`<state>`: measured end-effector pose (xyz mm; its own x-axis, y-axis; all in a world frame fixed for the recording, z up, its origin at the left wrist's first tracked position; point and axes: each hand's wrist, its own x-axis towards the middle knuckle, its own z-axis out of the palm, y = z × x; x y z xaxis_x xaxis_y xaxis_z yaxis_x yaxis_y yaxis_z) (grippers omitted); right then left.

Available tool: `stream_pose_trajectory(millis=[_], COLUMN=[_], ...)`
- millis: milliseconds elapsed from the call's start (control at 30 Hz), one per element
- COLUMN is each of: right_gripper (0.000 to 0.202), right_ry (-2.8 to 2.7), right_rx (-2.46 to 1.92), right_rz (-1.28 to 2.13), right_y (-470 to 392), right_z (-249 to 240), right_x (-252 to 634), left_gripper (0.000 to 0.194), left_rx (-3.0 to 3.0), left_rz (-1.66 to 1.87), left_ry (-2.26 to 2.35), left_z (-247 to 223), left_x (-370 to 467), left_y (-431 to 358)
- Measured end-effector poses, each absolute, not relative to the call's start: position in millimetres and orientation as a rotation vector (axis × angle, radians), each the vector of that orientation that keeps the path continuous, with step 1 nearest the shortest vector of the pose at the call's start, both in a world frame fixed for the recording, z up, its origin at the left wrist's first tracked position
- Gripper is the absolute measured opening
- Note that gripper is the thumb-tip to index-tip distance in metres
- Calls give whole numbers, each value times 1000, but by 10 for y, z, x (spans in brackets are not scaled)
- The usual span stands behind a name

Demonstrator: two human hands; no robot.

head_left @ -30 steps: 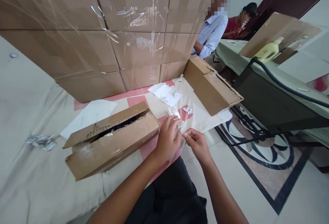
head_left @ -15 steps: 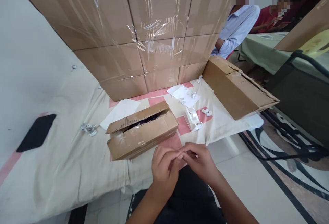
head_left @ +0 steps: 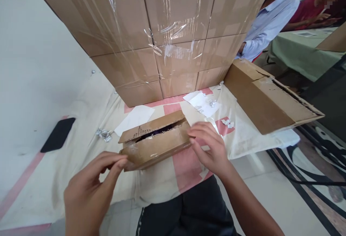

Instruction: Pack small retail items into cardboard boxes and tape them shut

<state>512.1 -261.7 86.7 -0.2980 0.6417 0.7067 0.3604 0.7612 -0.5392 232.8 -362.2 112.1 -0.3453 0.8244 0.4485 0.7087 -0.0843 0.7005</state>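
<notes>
A small brown cardboard box lies on the cloth in front of me, with a ragged slit along its top and clear tape on its left end. My left hand pinches the box's near left corner between thumb and fingers. At the opposite end, my right hand has its fingers and thumb curled against the right edge. Behind the right hand, a white tape dispenser is mostly hidden. The dark inside of the box shows only as a narrow strip.
A tall taped cardboard panel stands behind the box. Another torn carton sits at the right. White paper sheets, crumpled scraps and a black phone lie on the cloth. A person in a light shirt is beyond the panel.
My hands were together near my lap, fingertips touching. They have parted and moved forward to the two ends of the cardboard box. The view has shifted slightly left.
</notes>
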Motion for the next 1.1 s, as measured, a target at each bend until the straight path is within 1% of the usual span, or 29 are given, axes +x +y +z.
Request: stream_pose_trajectory(millis=[100,167,367,533,700,767,900,933,1100], right_gripper=[37,43,46,45,45,44,43,43,42], right_ry=[-2286,-2459,-2561,-2558,-2535,-2522,-2504,-2500,-2476], right_rx=[-764,-805,-921,-913,-893,-892,-878,-874,-880], right_rz=[227,179,93,77,78,88,119,128,169], right_y=[-2416,-2357,-2375,-2355,-2340,-2341,-2340,-2339,-2340], right_z=[1067,1088,958,941,926,922,919,919,925], right_x=[4890,4749,4611,4614,4603,4602,4611,4614,4616], left_gripper=[25,25,25,22,23,29,66,70,66], left_rx=[1808,1785,1637,1711,1874,1956,1948,1883,1397], left_rz=[1116,1027,995,905,793,752,714,708,776], left_ry=[2010,2022,1970,1953,1927,1954,2090,2106,1939], left_z=[1171,1162,1156,1191,1123,1085,1020,1001,873], left_x=[2124,2060,2035,2018,1934,1889,1833,1829,1813], left_y=[-3528,-3487,-3339,-3117,-3033,-3031,-2987,-2964,-2867])
